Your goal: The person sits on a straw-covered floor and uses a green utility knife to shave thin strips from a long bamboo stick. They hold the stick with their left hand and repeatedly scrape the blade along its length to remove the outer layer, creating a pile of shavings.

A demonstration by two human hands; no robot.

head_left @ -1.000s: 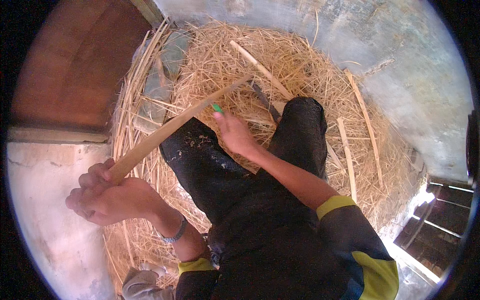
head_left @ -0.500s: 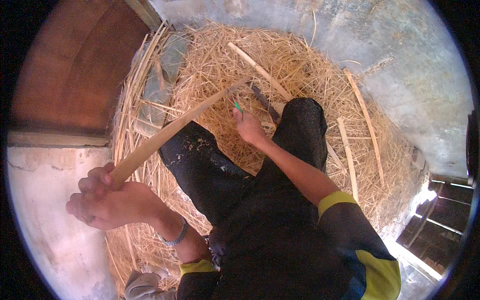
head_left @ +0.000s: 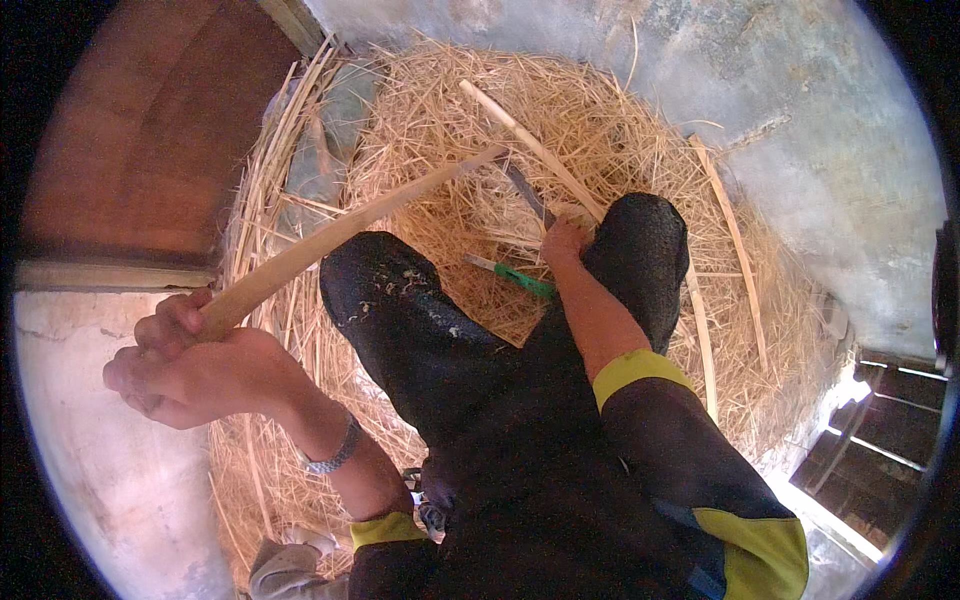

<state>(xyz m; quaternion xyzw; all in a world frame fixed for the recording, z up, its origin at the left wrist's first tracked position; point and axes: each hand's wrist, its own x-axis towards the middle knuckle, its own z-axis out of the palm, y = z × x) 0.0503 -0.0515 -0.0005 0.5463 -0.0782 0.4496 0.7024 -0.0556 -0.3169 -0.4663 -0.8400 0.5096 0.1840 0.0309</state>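
My left hand (head_left: 190,365) is closed around the near end of a long bamboo slat (head_left: 345,228), which slants up and to the right across my left knee. Its far end lies close to the tip of a dark-bladed knife (head_left: 525,188). Between my knees, my right hand (head_left: 567,240) has its fingers round the handle end of that knife, beside my right knee. A green box cutter (head_left: 522,281) with its blade out lies loose just below my right hand, over the shavings between my legs.
Bamboo shavings (head_left: 420,110) cover the floor around me. More slats lie about: a pale slat (head_left: 530,145) ahead, another slat (head_left: 730,240) to the right. Thin strips (head_left: 285,150) stand bundled at left. A wall (head_left: 770,90) and a brown panel (head_left: 150,130) close in the space.
The green box cutter has left my right hand and lies between my legs. My right hand has moved right onto the knife's handle. My left hand has shifted slightly left and up with the slat.
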